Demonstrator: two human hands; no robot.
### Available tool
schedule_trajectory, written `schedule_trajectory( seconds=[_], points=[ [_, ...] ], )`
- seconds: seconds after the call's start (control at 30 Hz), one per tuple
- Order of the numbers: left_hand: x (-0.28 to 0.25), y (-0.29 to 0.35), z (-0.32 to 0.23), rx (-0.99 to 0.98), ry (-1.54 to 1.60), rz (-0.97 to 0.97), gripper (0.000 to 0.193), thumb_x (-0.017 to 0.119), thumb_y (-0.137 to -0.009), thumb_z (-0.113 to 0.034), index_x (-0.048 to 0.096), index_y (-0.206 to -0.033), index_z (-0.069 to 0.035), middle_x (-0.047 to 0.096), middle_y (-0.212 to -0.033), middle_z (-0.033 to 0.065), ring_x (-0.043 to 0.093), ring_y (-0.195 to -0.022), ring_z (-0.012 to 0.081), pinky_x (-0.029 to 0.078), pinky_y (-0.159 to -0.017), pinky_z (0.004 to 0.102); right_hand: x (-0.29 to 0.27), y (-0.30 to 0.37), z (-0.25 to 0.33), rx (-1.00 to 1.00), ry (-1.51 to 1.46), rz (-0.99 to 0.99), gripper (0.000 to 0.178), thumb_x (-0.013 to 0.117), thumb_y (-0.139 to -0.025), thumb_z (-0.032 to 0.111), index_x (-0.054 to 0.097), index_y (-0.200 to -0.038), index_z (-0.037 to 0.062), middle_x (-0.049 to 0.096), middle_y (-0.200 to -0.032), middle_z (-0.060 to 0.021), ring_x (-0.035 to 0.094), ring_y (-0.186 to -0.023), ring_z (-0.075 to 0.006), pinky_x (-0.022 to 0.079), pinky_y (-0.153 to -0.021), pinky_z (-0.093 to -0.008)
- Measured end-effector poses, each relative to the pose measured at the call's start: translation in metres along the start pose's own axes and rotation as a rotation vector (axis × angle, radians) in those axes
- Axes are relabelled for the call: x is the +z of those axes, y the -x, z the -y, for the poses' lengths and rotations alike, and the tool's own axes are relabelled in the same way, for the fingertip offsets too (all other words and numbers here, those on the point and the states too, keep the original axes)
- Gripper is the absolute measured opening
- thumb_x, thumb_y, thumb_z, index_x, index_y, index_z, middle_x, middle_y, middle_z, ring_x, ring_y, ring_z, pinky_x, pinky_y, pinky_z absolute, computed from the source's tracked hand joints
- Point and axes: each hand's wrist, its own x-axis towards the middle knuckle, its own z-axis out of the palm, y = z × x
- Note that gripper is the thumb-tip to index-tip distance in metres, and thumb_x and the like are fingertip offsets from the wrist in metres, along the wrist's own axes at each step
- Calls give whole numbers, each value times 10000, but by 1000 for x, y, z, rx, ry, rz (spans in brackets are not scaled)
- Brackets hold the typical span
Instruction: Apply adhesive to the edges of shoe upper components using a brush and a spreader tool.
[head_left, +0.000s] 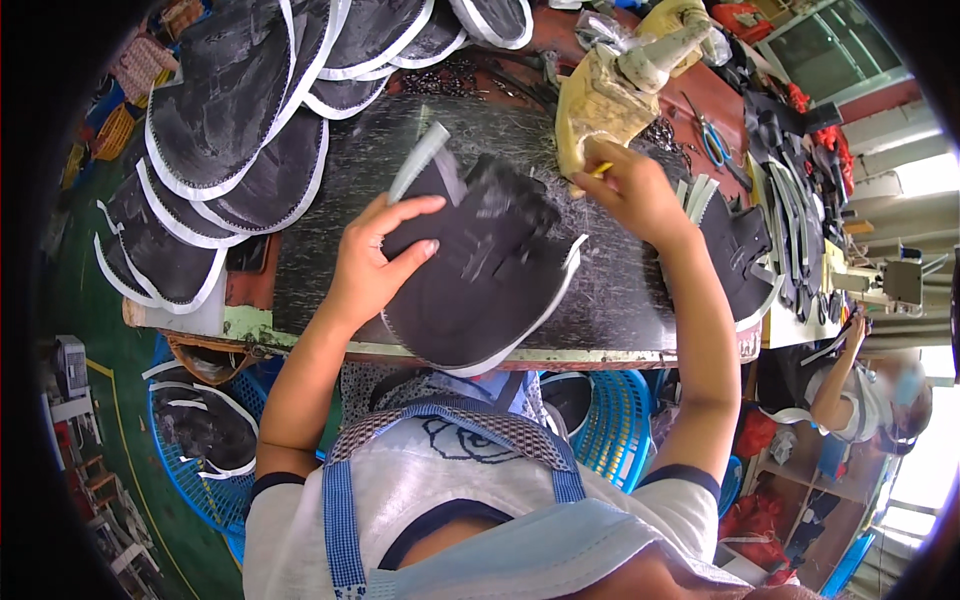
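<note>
On the dark worktop [330,240], a black curved piece with white edging [455,300] lies close to the front edge. My left hand [368,262] pinches its left side, thumb on top, just below a pale strip [418,163] that sticks up from its upper corner. Farther right, my right hand [635,195] has its fingers closed round a thin yellow stick [601,170]; only a short bit of it shows. That hand is right beside the near lip of a cream, crusted container [600,100]. The stick's far end is hidden.
Similar white-edged black pieces [215,110] are piled at the back left; another [735,250] lies right of my forearm. Blue-handled pliers [714,143] rest at the back right. Blue baskets [612,425] stand below the table edge. Another person [860,395] sits at far right.
</note>
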Motion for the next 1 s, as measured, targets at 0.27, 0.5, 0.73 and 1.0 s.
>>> schedule_trajectory(
  seconds=[0.27,0.5,0.73,1.0],
  points=[
    [14,16,18,-76,-307,48,963,855,-632,-196,328,-1433,-113,384,-1251,207,507,-1106,421,464,-895,458,17,67,38,393,-832,-418,149,628,-919,130,645,-920,-18,643,-689,-71,604,-540,-110,470,-493,-223],
    [19,20,22,-44,-359,51,1032,871,-613,-226,290,-1459,-124,367,-1282,218,505,-1113,425,472,-891,461,72,74,17,291,-239,-538,59,598,-914,18,637,-922,-26,635,-759,-62,606,-624,-94,502,-558,-235],
    [19,24,27,-16,-368,24,1038,864,-624,-237,275,-1472,-131,365,-1286,224,508,-1103,422,466,-886,458,83,96,46,381,-542,-228,47,635,-873,21,636,-892,-21,664,-755,-71,625,-593,-113,493,-528,-250],
    [20,26,30,-38,-303,21,1054,871,-607,-237,280,-1473,-122,373,-1258,216,496,-1097,421,455,-893,466,24,10,-61,-50,202,-549,132,697,-807,100,721,-936,86,659,-826,-60,619,-747,-218,509,-649,-323]
  ],
)
